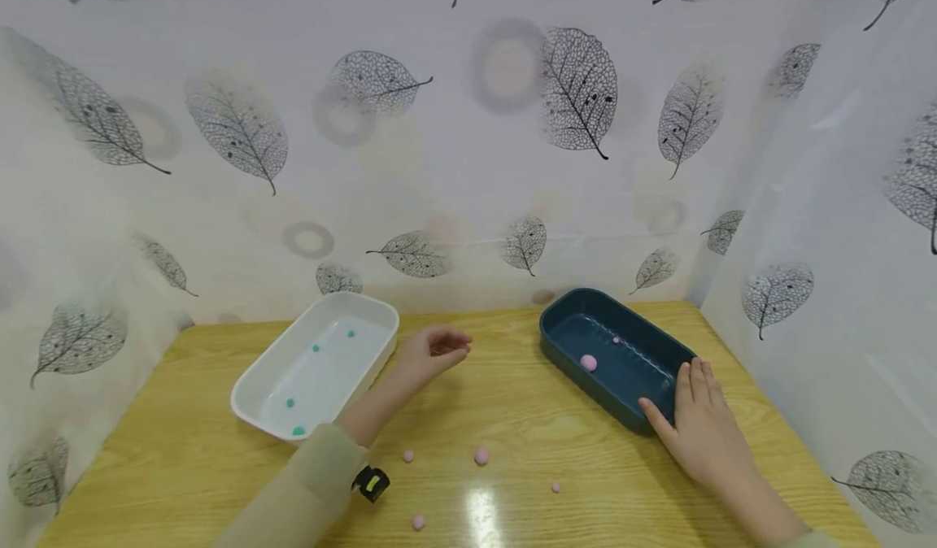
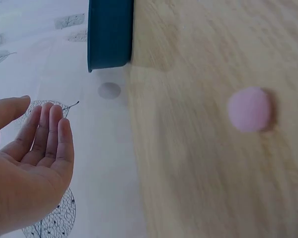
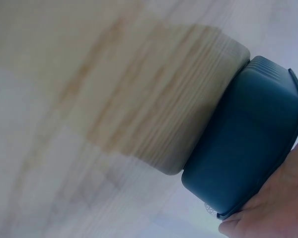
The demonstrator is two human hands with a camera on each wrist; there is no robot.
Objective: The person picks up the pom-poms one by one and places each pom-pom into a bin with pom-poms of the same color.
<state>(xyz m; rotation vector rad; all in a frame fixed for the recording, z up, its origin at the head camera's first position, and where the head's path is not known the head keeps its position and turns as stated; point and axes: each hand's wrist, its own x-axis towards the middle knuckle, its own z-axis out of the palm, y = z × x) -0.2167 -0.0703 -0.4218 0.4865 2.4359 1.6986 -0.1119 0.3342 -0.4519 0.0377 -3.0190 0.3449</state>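
Note:
My left hand (image 1: 432, 349) hovers over the table just right of the white tray (image 1: 245, 406). Its fingers bend loosely, and the left wrist view shows nothing in the palm (image 2: 32, 181). My right hand (image 1: 706, 434) rests on the near right end of the dark blue tray (image 1: 615, 397), fingers fairly straight over the rim and thumb on the near corner. Inside that tray lie a larger pink ball (image 1: 589, 363) and a tiny pink ball (image 1: 616, 340). Several small teal balls (image 1: 289, 403) are spread about in the white tray.
Several pink balls lie loose on the wooden table (image 1: 622, 499) between the arms, among them one at the middle (image 1: 481, 456) and one farther right (image 1: 555, 488). A leaf-patterned curtain (image 1: 468, 166) stands behind the table and at both sides.

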